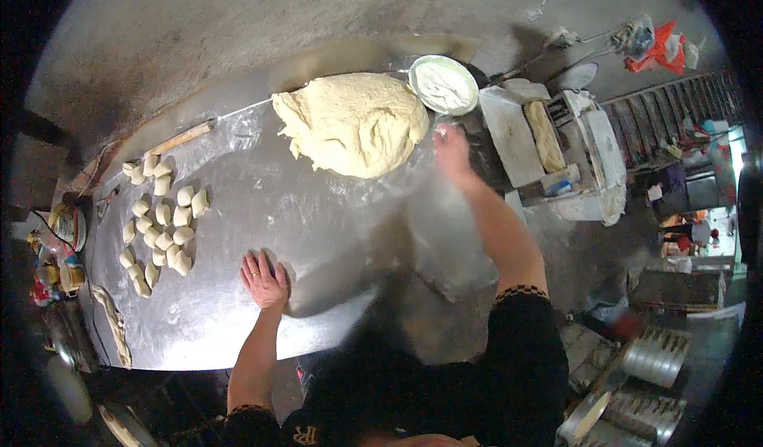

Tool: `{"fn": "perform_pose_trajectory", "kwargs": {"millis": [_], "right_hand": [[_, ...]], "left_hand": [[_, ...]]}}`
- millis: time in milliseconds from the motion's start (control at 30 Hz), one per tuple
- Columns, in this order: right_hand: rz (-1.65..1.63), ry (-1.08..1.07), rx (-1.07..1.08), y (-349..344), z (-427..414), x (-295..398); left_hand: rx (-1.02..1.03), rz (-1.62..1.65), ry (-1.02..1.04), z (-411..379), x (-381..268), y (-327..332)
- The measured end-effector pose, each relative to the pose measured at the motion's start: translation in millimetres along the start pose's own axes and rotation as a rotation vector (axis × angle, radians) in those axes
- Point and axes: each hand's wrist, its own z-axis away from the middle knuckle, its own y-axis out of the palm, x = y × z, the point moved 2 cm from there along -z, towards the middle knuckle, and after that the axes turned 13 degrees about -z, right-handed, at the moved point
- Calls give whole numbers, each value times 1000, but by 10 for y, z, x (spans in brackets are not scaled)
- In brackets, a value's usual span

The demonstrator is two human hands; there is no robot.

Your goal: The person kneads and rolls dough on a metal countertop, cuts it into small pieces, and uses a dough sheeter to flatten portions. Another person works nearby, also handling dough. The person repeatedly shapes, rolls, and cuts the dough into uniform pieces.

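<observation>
My left hand [263,280], with a ring on one finger, lies palm down and fingers apart on the floured metal worktop [238,220], holding nothing. My right hand [451,149] is at the right edge of the big mass of dough [357,125], just below a round bowl of white flour [443,85]. Its fingers look curled and are blurred; I cannot tell whether they hold anything. A sheet of clear plastic [447,238] hangs below my right forearm. Several small cut dough pieces [164,213] lie in a loose group on the left of the worktop.
A wooden rolling pin [180,137] lies along the back edge. A strip of dough or cloth [113,325] lies at the left edge. A dough machine [572,143] with a long dough piece [545,137] stands at right. Metal steamer trays [656,357] are at lower right; a distant person [700,232] is visible.
</observation>
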Motion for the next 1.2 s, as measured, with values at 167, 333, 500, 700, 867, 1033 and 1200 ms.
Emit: {"fn": "perform_pose_trajectory", "kwargs": {"millis": [167, 333, 500, 700, 867, 1033, 1200], "right_hand": [[472, 11, 86, -34, -1255, -739], [648, 290, 537, 519, -1769, -972], [1343, -76, 772, 588, -1971, -2092], [78, -9, 212, -413, -1589, -2491], [-1179, 770, -115, 545, 228, -572], [-1904, 689, 530, 1212, 1395, -334], [-1084, 765, 789, 3424, 2193, 2808]], "left_hand": [[87, 2, -37, -193, -318, -13], [-13, 24, -54, -102, -235, -268], [23, 60, -68, -158, -189, -308], [-174, 192, 60, -169, -118, 112], [2, 316, 4, 914, 1609, 237], [-524, -380, -126, 855, 3048, 435], [-366, -267, -303, 871, 4095, 340]]}}
